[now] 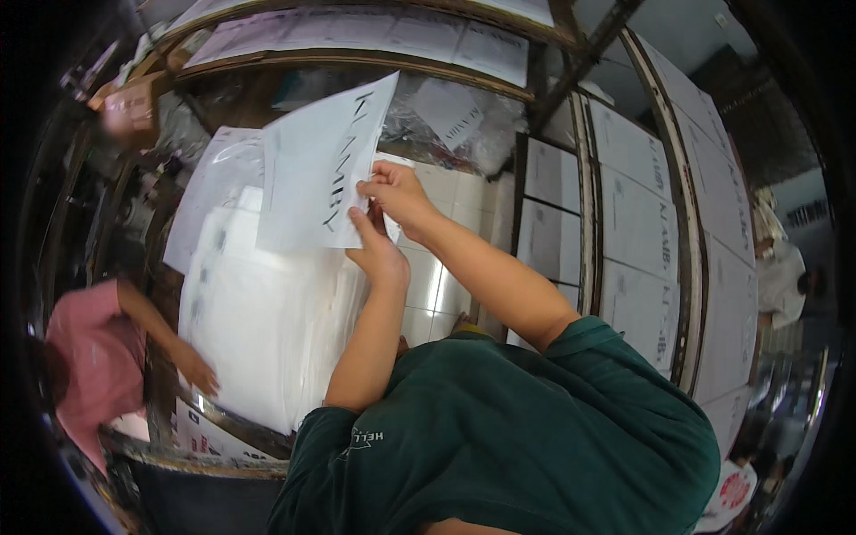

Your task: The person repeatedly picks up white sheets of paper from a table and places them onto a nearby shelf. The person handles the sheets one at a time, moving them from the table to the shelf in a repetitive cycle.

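Observation:
A white sheet [303, 169] with dark lettering along one side is held up in front of me, slightly curved. My right hand [399, 198] pinches its right edge, thumb and fingers closed together. Just below, my left hand [379, 251] grips the lower right corner of the same sheet with bent fingers. Whether it is paper or thin plastic, I cannot tell. Under and beside it lies a thick stack of whitish, translucent plastic sheets or bags [259, 330], and part of the stack is hidden behind the raised sheet.
Another person in a pink shirt [94, 357] reaches a hand [196, 370] to the stack's left edge. Racks of printed white sheets [637, 214] stand on the right, with a similar shelf [357, 36] at the back. Crumpled clear plastic [499, 125] lies beyond the tiled floor [450, 201].

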The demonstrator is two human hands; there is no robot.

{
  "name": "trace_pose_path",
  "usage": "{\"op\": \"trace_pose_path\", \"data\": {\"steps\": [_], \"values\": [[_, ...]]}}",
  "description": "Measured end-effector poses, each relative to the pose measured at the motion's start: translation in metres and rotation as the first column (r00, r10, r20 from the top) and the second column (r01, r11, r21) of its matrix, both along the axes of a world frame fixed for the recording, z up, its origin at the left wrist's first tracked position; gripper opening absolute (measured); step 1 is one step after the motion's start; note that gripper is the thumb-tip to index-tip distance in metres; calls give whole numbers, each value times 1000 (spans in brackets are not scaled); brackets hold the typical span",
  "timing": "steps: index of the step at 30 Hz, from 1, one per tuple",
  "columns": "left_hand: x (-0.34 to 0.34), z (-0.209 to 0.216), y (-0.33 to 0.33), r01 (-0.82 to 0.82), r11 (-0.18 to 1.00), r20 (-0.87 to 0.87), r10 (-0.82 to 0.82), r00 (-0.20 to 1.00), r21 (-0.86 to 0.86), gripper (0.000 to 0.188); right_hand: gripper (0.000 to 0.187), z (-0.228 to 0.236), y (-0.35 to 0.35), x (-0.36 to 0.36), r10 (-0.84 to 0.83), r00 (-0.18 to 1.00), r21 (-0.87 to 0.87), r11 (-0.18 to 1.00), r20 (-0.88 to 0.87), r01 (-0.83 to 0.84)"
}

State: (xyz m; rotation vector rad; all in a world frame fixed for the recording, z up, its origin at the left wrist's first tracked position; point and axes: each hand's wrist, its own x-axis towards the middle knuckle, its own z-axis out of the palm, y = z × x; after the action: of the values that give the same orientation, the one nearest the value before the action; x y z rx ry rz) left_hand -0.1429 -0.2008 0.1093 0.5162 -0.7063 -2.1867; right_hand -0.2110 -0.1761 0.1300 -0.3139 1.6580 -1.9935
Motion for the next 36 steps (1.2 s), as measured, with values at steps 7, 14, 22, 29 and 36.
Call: {"op": "trace_pose_path", "data": {"steps": [7, 14, 22, 29, 36], "values": [[7, -76, 78, 868, 374, 371, -794, 482, -327, 47, 28, 1, 100, -80, -378, 925, 1, 926, 32, 379], [49, -228, 84, 970, -244, 827, -543, -146, 10, 60, 33, -101, 222, -202, -373, 925, 78, 923, -68, 378], [82, -310, 74, 691, -722, 976, -118, -184, 43, 39, 42, -280, 379, -314, -513, 842, 380, 754, -168, 536], [122, -382, 63, 740, -291, 780, 38, -624, 606, 36, 43, -418, 554, -360, -704, 555, 520, 303, -443, 799], [67, -356, 76, 610, 101, 619, -121, -776, 786, 42, 42, -503, 747, -353, -674, 586, 596, 262, -450, 759]]}}
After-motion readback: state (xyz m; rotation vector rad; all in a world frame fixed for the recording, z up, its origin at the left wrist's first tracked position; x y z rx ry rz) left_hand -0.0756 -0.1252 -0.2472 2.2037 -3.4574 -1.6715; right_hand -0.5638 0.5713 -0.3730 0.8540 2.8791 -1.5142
